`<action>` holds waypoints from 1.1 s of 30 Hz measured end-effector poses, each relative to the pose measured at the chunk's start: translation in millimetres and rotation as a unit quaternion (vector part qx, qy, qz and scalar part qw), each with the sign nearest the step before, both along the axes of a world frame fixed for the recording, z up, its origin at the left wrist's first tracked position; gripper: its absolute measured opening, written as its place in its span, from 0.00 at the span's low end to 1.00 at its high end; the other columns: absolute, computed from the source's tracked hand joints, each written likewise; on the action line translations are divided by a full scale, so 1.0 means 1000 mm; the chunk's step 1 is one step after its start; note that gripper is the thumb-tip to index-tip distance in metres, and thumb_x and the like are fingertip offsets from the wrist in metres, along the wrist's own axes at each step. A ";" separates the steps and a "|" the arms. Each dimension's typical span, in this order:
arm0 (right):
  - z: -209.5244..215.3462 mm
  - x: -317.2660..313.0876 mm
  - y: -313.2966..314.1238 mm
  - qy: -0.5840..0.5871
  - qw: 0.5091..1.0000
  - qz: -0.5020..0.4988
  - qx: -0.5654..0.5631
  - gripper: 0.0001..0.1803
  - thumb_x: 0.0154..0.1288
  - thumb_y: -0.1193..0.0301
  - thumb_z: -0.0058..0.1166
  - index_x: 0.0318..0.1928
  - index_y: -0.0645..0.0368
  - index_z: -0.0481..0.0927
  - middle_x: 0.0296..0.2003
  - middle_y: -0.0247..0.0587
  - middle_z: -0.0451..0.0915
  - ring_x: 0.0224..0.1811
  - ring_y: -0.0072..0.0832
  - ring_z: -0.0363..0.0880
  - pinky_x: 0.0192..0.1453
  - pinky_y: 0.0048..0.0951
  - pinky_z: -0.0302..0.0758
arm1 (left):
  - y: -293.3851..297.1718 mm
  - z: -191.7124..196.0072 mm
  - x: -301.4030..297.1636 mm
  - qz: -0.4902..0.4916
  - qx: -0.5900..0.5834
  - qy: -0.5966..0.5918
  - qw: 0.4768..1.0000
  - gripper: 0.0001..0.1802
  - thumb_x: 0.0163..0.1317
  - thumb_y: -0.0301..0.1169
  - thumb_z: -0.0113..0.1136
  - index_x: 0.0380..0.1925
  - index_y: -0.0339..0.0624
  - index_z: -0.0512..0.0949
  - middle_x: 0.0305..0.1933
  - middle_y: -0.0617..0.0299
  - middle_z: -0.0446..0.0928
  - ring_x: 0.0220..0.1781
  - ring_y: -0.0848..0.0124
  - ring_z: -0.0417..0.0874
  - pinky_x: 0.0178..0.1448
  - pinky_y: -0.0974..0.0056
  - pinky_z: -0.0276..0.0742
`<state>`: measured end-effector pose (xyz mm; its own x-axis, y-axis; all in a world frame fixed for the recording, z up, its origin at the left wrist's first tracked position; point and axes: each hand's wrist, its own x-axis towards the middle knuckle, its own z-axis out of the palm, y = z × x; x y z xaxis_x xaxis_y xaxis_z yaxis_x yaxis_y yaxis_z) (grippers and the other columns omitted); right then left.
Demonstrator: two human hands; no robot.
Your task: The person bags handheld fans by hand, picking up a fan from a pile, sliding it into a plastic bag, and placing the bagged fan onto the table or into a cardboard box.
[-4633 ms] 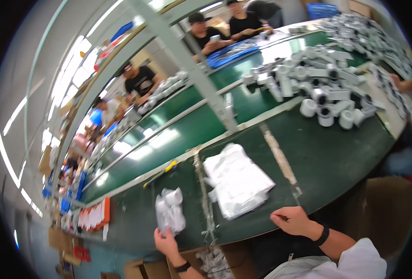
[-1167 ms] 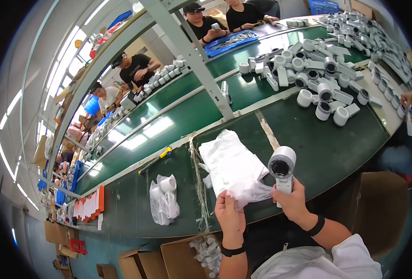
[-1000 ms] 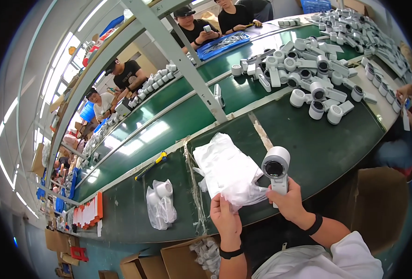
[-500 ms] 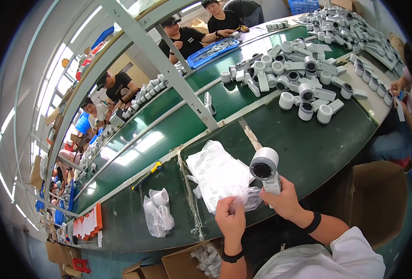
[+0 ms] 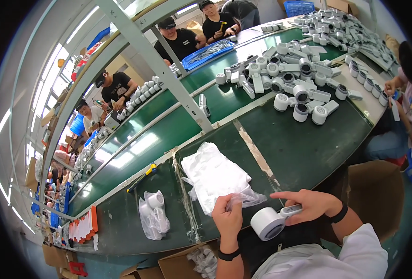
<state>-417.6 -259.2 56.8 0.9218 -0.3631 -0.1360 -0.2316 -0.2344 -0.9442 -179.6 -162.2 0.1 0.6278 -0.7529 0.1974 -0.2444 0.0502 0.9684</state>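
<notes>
My left hand [image 5: 228, 217] pinches the edge of a clear plastic bag [image 5: 251, 197] at the near corner of a stack of white plastic bags [image 5: 211, 172]. My right hand [image 5: 314, 204] grips the short handle of a grey-white handheld appliance [image 5: 267, 223], which has a drum-shaped head and a grey ring. Its index finger stretches out toward the bag. The appliance hangs over the table's near edge, head pointing left and tilted down, apart from the bag. To the left lies a bagged appliance [image 5: 154, 217] in clear plastic.
A heap of similar appliances [image 5: 299, 76] covers the far right. A yellow-and-black tool [image 5: 142, 177] and orange-edged cards [image 5: 84, 225] lie left. Open cartons [image 5: 373, 200] stand below the table at right and near left. A metal frame post [image 5: 168, 69] rises ahead; co-workers sit beyond.
My right hand has brought the appliance down and nearer to me, swinging its head from upright to pointing left. My left hand stays at the bag, whose edge is now spread toward the right.
</notes>
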 end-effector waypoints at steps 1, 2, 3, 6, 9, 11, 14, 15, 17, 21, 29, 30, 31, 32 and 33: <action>0.001 0.003 -0.002 0.037 0.999 0.024 0.012 0.46 0.64 0.60 0.59 0.74 0.54 0.47 0.35 0.41 0.83 0.33 0.34 0.81 0.43 0.30 0.75 | -0.001 0.000 0.000 -0.020 -0.002 0.002 1.000 0.06 0.56 0.23 0.64 0.34 0.34 0.81 0.28 0.67 0.77 0.30 0.81 0.72 0.35 0.74 0.69; -0.003 0.006 -0.005 0.037 0.999 0.022 0.011 0.46 0.64 0.60 0.59 0.74 0.54 0.47 0.35 0.41 0.83 0.33 0.34 0.81 0.43 0.30 0.75 | -0.001 0.001 -0.001 -0.023 -0.002 0.002 1.000 0.06 0.56 0.23 0.64 0.34 0.34 0.81 0.28 0.67 0.77 0.30 0.81 0.72 0.35 0.74 0.69; -0.007 0.009 -0.008 0.040 0.999 0.023 0.021 0.46 0.65 0.59 0.58 0.75 0.54 0.46 0.35 0.41 0.83 0.33 0.33 0.81 0.42 0.30 0.75 | -0.001 0.003 -0.002 -0.043 -0.004 -0.024 0.999 0.05 0.57 0.22 0.64 0.34 0.33 0.80 0.28 0.70 0.76 0.30 0.82 0.71 0.34 0.75 0.67; -0.009 0.015 -0.017 0.055 0.997 0.034 0.041 0.44 0.67 0.59 0.56 0.75 0.50 0.46 0.35 0.41 0.83 0.32 0.32 0.81 0.42 0.30 0.76 | -0.001 0.008 0.001 -0.080 -0.015 -0.070 0.994 0.05 0.58 0.21 0.64 0.35 0.34 0.80 0.29 0.70 0.76 0.30 0.83 0.71 0.35 0.75 0.67; -0.010 0.022 -0.021 0.073 0.993 0.093 0.024 0.39 0.68 0.59 0.54 0.75 0.43 0.52 0.35 0.42 0.83 0.31 0.32 0.80 0.42 0.30 0.76 | 0.006 0.011 0.010 -0.105 -0.002 -0.101 0.989 0.07 0.56 0.20 0.65 0.36 0.35 0.81 0.31 0.68 0.77 0.31 0.81 0.73 0.36 0.74 0.68; -0.011 0.027 -0.018 0.098 0.992 0.026 0.070 0.34 0.68 0.59 0.53 0.72 0.39 0.58 0.36 0.44 0.83 0.33 0.34 0.81 0.43 0.31 0.76 | 0.010 0.010 0.015 -0.094 0.000 -0.090 0.992 0.08 0.55 0.22 0.66 0.37 0.35 0.82 0.31 0.66 0.76 0.31 0.79 0.74 0.34 0.73 0.68; -0.024 0.030 -0.010 0.055 0.995 -0.083 0.009 0.33 0.67 0.58 0.54 0.71 0.43 0.60 0.37 0.47 0.83 0.36 0.38 0.82 0.44 0.33 0.76 | 0.012 0.021 0.009 -0.041 0.041 -0.178 0.982 0.08 0.56 0.23 0.66 0.36 0.36 0.82 0.29 0.63 0.76 0.29 0.75 0.75 0.33 0.71 0.68; -0.033 0.032 -0.007 0.014 0.994 -0.108 -0.026 0.33 0.68 0.61 0.54 0.71 0.49 0.61 0.33 0.40 0.82 0.30 0.27 0.81 0.38 0.27 0.77 | 0.011 0.021 0.007 -0.041 0.041 -0.179 0.982 0.08 0.56 0.23 0.66 0.36 0.36 0.82 0.29 0.63 0.76 0.29 0.75 0.75 0.33 0.71 0.68; -0.031 0.035 0.001 0.015 0.989 -0.134 -0.058 0.32 0.67 0.61 0.55 0.70 0.49 0.62 0.34 0.44 0.82 0.32 0.32 0.82 0.40 0.29 0.77 | 0.007 0.019 0.000 0.011 0.009 -0.286 0.958 0.07 0.56 0.24 0.66 0.36 0.36 0.82 0.28 0.59 0.75 0.27 0.70 0.75 0.31 0.68 0.69; -0.025 0.042 0.015 0.021 0.973 -0.188 -0.129 0.31 0.66 0.61 0.55 0.68 0.51 0.65 0.37 0.52 0.82 0.37 0.44 0.83 0.44 0.35 0.77 | 0.006 0.020 -0.010 0.053 -0.025 -0.307 0.950 0.07 0.57 0.23 0.65 0.36 0.38 0.82 0.29 0.57 0.75 0.26 0.67 0.75 0.30 0.67 0.70; -0.043 0.058 0.017 -0.041 0.968 -0.240 0.051 0.37 0.68 0.63 0.53 0.72 0.55 0.52 0.49 0.55 0.77 0.33 0.39 0.82 0.37 0.34 0.79 | 0.012 0.013 -0.026 -0.072 -0.072 -0.344 0.933 0.06 0.57 0.22 0.65 0.36 0.39 0.82 0.30 0.58 0.76 0.23 0.67 0.77 0.27 0.67 0.71; -0.044 0.060 0.018 -0.077 0.950 -0.264 0.149 0.40 0.68 0.66 0.53 0.73 0.55 0.46 0.52 0.53 0.75 0.30 0.32 0.82 0.32 0.31 0.79 | 0.013 0.011 -0.028 -0.091 -0.072 -0.321 0.940 0.06 0.57 0.22 0.65 0.35 0.39 0.82 0.30 0.58 0.76 0.23 0.67 0.77 0.27 0.67 0.71; -0.050 0.062 0.019 -0.078 0.949 -0.265 0.148 0.40 0.68 0.66 0.53 0.73 0.55 0.46 0.52 0.53 0.75 0.30 0.32 0.82 0.32 0.31 0.79 | 0.012 0.010 -0.031 -0.103 -0.076 -0.296 0.946 0.05 0.57 0.22 0.66 0.33 0.37 0.81 0.29 0.58 0.77 0.23 0.68 0.76 0.28 0.68 0.71; -0.057 0.064 0.018 -0.122 0.939 -0.259 0.190 0.42 0.69 0.68 0.52 0.74 0.55 0.42 0.54 0.51 0.72 0.28 0.27 0.80 0.29 0.27 0.78 | 0.012 0.009 -0.032 -0.105 -0.077 -0.297 0.946 0.05 0.57 0.22 0.66 0.33 0.37 0.81 0.29 0.58 0.77 0.23 0.68 0.76 0.28 0.68 0.71; -0.062 0.065 0.017 -0.166 0.925 -0.252 0.231 0.44 0.69 0.71 0.51 0.75 0.55 0.37 0.56 0.49 0.69 0.27 0.22 0.78 0.26 0.24 0.78 | 0.011 0.007 -0.033 -0.110 -0.068 -0.280 0.951 0.05 0.57 0.22 0.66 0.33 0.36 0.81 0.29 0.58 0.77 0.23 0.69 0.75 0.28 0.69 0.70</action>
